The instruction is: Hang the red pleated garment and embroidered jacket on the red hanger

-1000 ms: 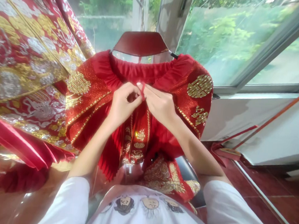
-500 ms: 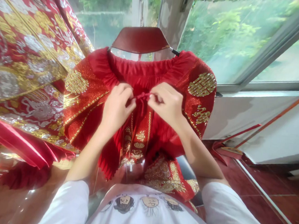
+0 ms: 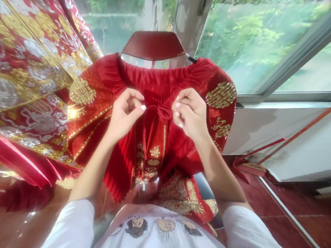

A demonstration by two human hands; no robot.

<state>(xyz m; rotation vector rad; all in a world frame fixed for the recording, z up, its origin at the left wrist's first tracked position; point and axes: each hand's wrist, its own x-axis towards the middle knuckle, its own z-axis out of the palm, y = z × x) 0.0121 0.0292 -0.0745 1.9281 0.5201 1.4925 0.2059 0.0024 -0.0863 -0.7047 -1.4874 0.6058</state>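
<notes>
Right at the neckline now, with both hands raised and apart, on either side of a thin red cord bow [image 3: 164,112] at centre frame. Just left of it, the left hand [image 3: 126,111], with forefinger and thumb pointing inward and a small gap between their tips. Just right of it, the right hand [image 3: 192,113], with fingers bent and tips close by the bow's right-hand loop: pinching or merely brushing it, impossible to tell. Below the bow, slim red cord tails [image 3: 145,137], dangling down the front.

Behind all that, filling the middle of the frame, a glittering red garment [image 3: 160,139] with gathered neckline, pleats and gold-beaded trim. At either shoulder, a round gold medallion [image 3: 221,94]. Above, at upper centre, a broad dark-red hanger [image 3: 155,46] with a curved metal hook. Out to the upper left, a red cloth thick with gold and silver embroidery [image 3: 29,58]; lower left, a glossy crimson satin cloth [image 3: 25,162]. Bottom centre, a white shirt printed with cartoon faces [image 3: 155,239], and just above it, a gold-embroidered red cloth [image 3: 184,201]. Upper right, a metal-framed window [image 3: 259,43] onto greenery; below, at far right, a slanting orange-red pole [image 3: 322,115] over reddish floor tiles [image 3: 305,207].
</notes>
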